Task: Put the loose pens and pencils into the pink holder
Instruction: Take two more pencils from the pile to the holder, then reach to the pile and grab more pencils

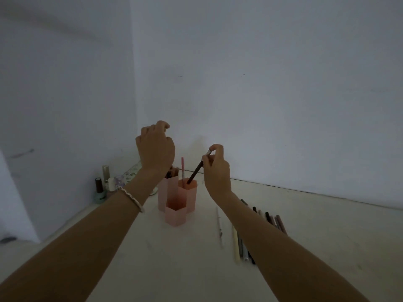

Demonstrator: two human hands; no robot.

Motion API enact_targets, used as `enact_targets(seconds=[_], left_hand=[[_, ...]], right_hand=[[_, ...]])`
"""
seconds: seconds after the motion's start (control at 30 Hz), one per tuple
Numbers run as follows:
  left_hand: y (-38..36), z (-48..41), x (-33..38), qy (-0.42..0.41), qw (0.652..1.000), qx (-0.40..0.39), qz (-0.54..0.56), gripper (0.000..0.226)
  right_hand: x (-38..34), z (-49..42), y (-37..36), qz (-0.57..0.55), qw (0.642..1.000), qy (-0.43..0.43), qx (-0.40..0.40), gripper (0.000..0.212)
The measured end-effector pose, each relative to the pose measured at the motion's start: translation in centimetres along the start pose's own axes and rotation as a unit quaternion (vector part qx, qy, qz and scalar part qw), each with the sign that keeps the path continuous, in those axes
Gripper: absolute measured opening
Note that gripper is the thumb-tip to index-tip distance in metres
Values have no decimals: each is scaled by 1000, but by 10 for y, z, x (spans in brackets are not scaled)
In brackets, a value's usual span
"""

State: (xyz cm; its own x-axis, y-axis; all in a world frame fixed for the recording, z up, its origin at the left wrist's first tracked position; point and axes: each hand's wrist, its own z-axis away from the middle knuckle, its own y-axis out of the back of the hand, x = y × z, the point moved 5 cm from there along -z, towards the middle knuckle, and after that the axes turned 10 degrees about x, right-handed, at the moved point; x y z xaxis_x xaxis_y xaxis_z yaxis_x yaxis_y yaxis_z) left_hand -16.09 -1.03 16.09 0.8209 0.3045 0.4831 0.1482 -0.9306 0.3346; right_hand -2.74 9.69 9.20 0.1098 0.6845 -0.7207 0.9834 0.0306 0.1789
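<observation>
The pink holder (177,201) stands on the white table, made of three hexagonal tubes of different heights. My right hand (216,171) pinches the top of a dark pencil (195,172) whose lower end is inside the middle tube. A pink pen (182,168) stands in that tube too. My left hand (156,147) hovers above the tallest tube, fingers curled, holding nothing that I can see. Several loose pens and pencils (241,243) lie on the table under my right forearm, and a thin one (219,225) lies apart to their left.
Nail polish bottles (99,190) and small jars stand at the left by the wall, with a patterned flat item (133,172) behind them. Walls close the table at the back and left.
</observation>
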Motion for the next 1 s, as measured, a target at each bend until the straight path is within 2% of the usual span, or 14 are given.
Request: enact_targets(seconds=[0.13,0.23,0.27,0.33,0.4,0.5,0.57,0.63,0.9,1.0], left_hand=[[2,12,11,54,994,-18,88,29],[-17,38,28,47,991,-60,111,21],[-27,50,34,41,989,-92,106,18],[-56,81,47,31,974,-216,65,11],[-80,117,53,11,933,-358,-18,4],[-100,167,56,37,881,-470,-41,11],[-105,188,59,51,870,-488,-39,25],[-107,199,60,42,871,-486,-53,30],[-109,196,59,-4,878,-473,-78,21],[-108,176,61,25,900,-434,-13,29]], right_hand=[[12,12,-12,76,994,11,-80,7],[16,7,4,103,993,6,-61,20],[18,4,14,108,993,2,-40,21],[24,-3,38,120,993,-13,-5,21],[31,-7,58,128,991,-26,7,21],[43,-8,82,143,988,-54,-3,19],[51,-9,94,152,986,-71,-10,19],[59,-9,102,161,984,-79,-13,20],[83,-1,116,212,970,-116,-24,21],[93,5,117,297,940,-141,-89,20]])
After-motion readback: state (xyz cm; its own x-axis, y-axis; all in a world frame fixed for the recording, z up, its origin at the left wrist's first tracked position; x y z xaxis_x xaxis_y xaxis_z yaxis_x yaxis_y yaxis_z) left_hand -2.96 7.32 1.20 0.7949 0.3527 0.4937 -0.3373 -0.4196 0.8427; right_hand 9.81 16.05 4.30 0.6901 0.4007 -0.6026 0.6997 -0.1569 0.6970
